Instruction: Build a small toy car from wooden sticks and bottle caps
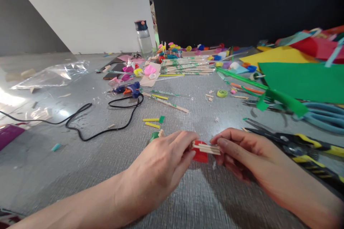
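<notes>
Both my hands meet low in the middle of the grey table (pixel 80 171). My left hand (pixel 163 164) pinches the left end of a small bundle of short wooden sticks (pixel 208 148) laid side by side on a red piece (pixel 201 155). My right hand (pixel 242 152) pinches the right end of the same sticks with thumb and fingers closed. The red piece is partly hidden by my fingers. A short green and wooden offcut (pixel 157 135) lies just behind my left hand.
A blue glue gun (pixel 129 88) with a black cord (pixel 80 128) lies left of centre. Yellow-handled cutters (pixel 301 143) and blue-handled scissors (pixel 322 114) sit at the right. Green (pixel 303 78), yellow and red felt sheets, wooden sticks (pixel 185 65), coloured caps, a water bottle (pixel 143 39) and a plastic bag (pixel 51 75) stand further back.
</notes>
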A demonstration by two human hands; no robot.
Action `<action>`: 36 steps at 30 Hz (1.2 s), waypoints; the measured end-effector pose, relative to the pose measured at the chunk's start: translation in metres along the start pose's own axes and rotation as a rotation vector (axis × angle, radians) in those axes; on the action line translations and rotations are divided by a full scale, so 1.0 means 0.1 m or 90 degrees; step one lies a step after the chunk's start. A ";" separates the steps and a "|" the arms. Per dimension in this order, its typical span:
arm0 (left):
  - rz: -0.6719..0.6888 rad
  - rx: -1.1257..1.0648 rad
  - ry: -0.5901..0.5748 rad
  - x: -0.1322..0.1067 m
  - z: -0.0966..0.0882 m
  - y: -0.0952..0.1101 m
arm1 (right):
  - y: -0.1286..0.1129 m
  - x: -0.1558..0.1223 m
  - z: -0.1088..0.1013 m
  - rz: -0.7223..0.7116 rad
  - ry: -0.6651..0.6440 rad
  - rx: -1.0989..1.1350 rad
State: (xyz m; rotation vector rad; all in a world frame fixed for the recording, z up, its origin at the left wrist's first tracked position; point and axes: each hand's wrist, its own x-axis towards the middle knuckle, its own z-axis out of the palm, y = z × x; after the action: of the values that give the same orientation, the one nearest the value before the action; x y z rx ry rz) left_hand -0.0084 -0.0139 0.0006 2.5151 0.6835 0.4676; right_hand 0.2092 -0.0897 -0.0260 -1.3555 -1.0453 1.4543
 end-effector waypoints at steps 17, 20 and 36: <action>-0.009 0.011 -0.020 0.02 -0.03 0.00 | -0.05 -0.03 0.07 -0.038 -0.020 0.009; 0.003 0.023 -0.002 0.02 -0.02 0.00 | -0.07 -0.04 0.09 -0.034 -0.024 -0.004; 0.004 0.008 0.009 0.02 0.00 0.01 | 0.00 -0.06 0.09 -0.188 0.044 -0.149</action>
State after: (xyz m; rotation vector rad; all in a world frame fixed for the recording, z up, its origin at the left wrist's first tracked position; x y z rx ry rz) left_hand -0.0064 -0.0133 0.0011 2.5278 0.6869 0.4856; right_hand 0.2002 -0.0961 -0.0238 -1.3357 -1.3401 1.0862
